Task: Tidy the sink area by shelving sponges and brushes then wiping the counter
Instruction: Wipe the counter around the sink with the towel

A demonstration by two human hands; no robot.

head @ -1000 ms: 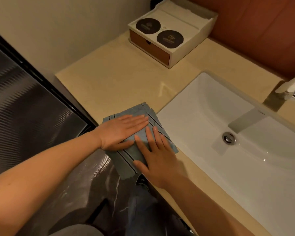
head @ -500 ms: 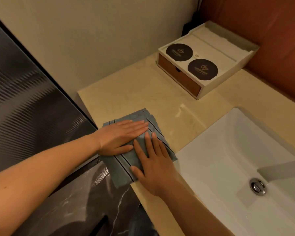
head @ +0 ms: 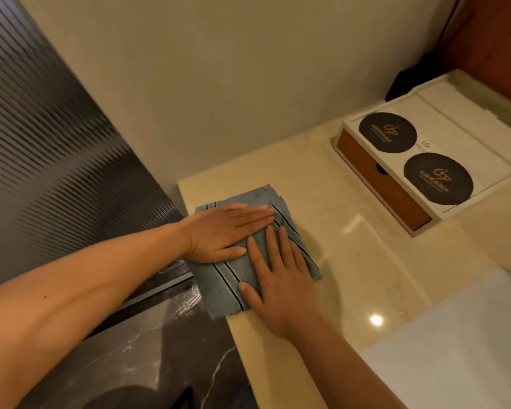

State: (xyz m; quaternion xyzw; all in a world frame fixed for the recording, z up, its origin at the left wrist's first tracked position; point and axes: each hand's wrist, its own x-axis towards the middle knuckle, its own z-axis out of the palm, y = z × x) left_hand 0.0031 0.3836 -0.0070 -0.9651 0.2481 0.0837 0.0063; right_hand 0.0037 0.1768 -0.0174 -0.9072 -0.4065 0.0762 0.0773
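Observation:
A folded blue-grey cloth (head: 219, 284) with dark stripes lies at the left front corner of the cream counter (head: 351, 261), one corner hanging over the edge. My left hand (head: 227, 230) presses flat on its upper part, fingers straight and pointing right. My right hand (head: 278, 278) lies flat on its lower right part, fingers spread and pointing away from me. No sponge or brush is in view.
A white organiser box (head: 425, 169) with a brown drawer front and two round black coasters stands at the back right against the wall. The white sink basin (head: 455, 349) shows at the lower right. A dark ribbed panel (head: 42, 172) rises at the left.
My view has swung left, so the sink and box have shifted right in the frame. Both hands stay flat on the cloth at the counter's corner.

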